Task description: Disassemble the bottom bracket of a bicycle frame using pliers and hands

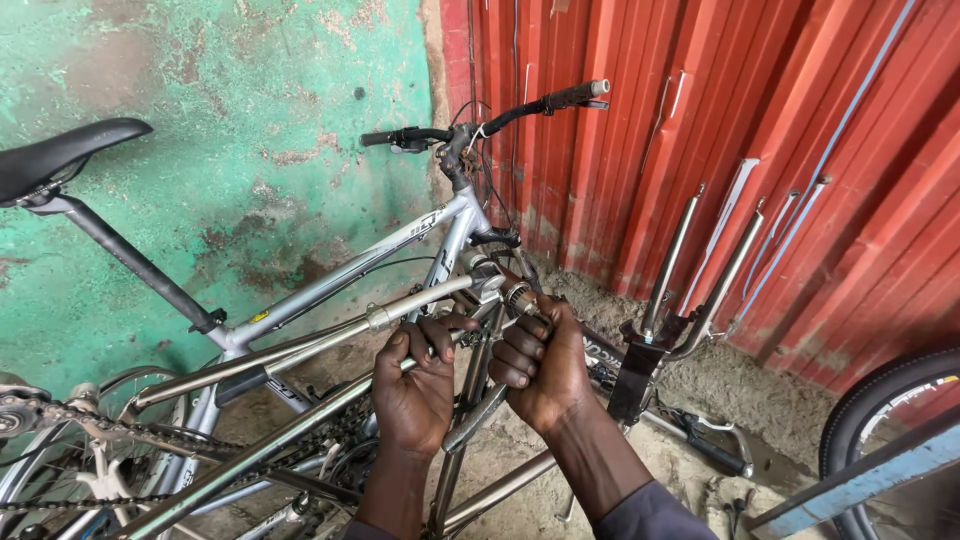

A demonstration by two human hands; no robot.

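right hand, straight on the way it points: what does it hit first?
Likely the threaded steerer end the right hand already closes around; beyond that, the silver bike's head tube. Depth is unclear.

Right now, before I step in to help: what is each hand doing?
Left hand: closed around a bare metal frame tube.
Right hand: closed on the frame's head tube end, gripping it.

Soft, even daylight fills the scene; shadows are faint and diffuse, darkest under the frames near the floor point(700, 400). Dull glints show on the steel tubes point(300, 345) and the saddle point(60, 150). Focus is sharp throughout, with wide-angle bending toward the edges, visibly curving the red wall point(800, 130).
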